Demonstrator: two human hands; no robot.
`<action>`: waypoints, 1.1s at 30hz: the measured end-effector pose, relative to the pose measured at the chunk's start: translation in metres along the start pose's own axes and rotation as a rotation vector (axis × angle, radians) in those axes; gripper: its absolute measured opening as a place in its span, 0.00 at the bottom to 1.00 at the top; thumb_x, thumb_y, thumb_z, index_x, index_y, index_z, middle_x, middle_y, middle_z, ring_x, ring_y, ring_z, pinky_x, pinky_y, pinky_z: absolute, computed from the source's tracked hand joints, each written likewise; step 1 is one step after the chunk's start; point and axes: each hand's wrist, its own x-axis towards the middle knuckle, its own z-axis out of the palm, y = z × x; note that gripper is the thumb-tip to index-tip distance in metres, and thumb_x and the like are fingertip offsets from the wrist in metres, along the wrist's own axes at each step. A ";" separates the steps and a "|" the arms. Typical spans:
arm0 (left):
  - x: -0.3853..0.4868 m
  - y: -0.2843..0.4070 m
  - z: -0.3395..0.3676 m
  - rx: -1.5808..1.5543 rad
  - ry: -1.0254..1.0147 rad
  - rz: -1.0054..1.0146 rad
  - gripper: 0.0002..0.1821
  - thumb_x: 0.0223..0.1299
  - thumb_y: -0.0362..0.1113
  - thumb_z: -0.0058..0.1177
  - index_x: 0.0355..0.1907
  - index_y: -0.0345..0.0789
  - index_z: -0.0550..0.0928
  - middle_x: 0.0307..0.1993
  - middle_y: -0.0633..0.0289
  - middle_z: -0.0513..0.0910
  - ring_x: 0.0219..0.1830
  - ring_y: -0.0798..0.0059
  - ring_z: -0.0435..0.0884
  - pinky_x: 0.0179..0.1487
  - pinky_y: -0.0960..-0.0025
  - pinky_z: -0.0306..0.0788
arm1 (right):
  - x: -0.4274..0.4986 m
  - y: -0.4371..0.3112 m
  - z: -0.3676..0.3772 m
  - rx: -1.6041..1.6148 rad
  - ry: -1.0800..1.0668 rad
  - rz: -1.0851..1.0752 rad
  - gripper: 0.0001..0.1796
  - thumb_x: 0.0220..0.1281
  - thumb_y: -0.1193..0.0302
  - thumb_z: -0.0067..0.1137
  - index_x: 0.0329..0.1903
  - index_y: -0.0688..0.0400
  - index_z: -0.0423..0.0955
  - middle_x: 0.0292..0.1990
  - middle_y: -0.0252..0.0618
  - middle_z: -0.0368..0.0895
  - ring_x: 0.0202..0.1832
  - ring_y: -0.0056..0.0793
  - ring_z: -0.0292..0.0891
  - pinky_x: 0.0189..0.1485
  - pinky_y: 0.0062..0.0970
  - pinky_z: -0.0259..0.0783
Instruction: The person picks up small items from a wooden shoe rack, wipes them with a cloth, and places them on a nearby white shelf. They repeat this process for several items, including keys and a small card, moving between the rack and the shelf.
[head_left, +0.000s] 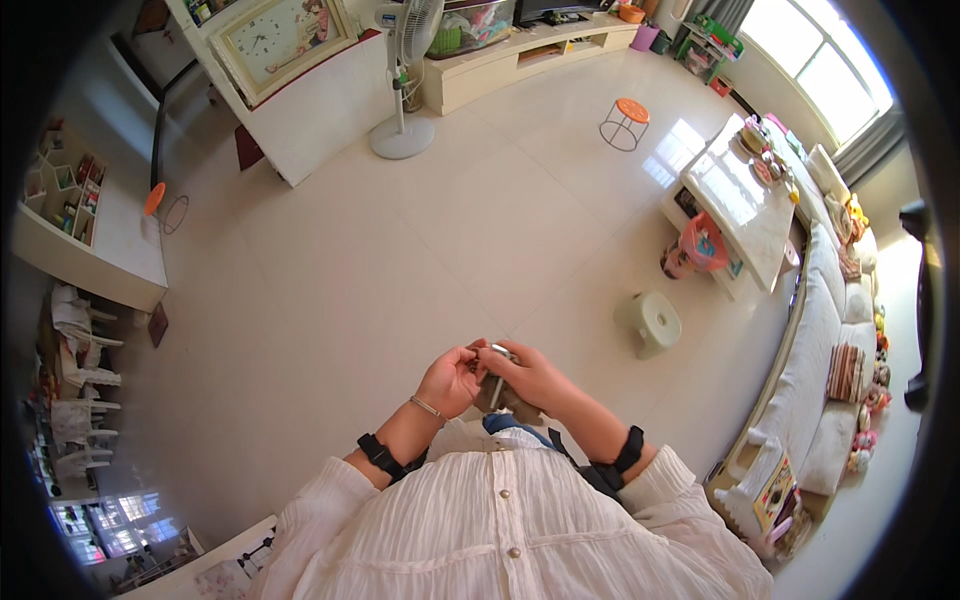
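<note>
Both of my hands meet low in the middle of the view, in front of my white button-up shirt. My right hand (525, 369) is closed around a small metal object (496, 392) with a shiny, silvery, rod-like part; its exact kind cannot be told. Beside it, touching the object's left side, my left hand (448, 380) has its fingertips drawn together, and what lies between them is mostly hidden. A thin bracelet circles my left wrist, and black straps wrap both forearms. Below the hands, brownish and blue material shows.
A pale green plastic stool (649, 322) stands to the right on the tiled floor, near a coffee table (731, 184) and a long sofa (806, 330). Farther off are an orange-topped stool (632, 111), a standing fan (403, 137) and a low TV cabinet (480, 79). Chairs (82, 375) line the left.
</note>
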 end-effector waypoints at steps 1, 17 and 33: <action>0.019 0.011 0.010 0.081 0.033 0.025 0.14 0.66 0.34 0.34 0.41 0.35 0.77 0.38 0.61 0.79 0.43 0.69 0.79 0.48 0.69 0.74 | 0.021 -0.014 -0.008 -0.107 0.005 -0.003 0.20 0.66 0.56 0.49 0.43 0.62 0.75 0.39 0.42 0.81 0.38 0.32 0.78 0.41 0.29 0.72; 0.296 0.317 0.146 -0.256 -0.227 0.227 0.11 0.63 0.34 0.35 0.38 0.35 0.75 0.40 0.58 0.78 0.48 0.65 0.76 0.55 0.63 0.72 | 0.397 -0.166 -0.124 -0.263 0.246 -0.258 0.19 0.59 0.65 0.60 0.50 0.60 0.73 0.41 0.43 0.81 0.44 0.31 0.78 0.47 0.28 0.73; 0.555 0.529 0.250 -0.296 -0.203 0.006 0.08 0.61 0.35 0.42 0.34 0.35 0.76 0.29 0.60 0.74 0.26 0.73 0.71 0.24 0.75 0.66 | 0.636 -0.217 -0.393 0.807 0.324 0.091 0.12 0.66 0.67 0.53 0.47 0.61 0.70 0.35 0.38 0.78 0.36 0.25 0.76 0.39 0.26 0.75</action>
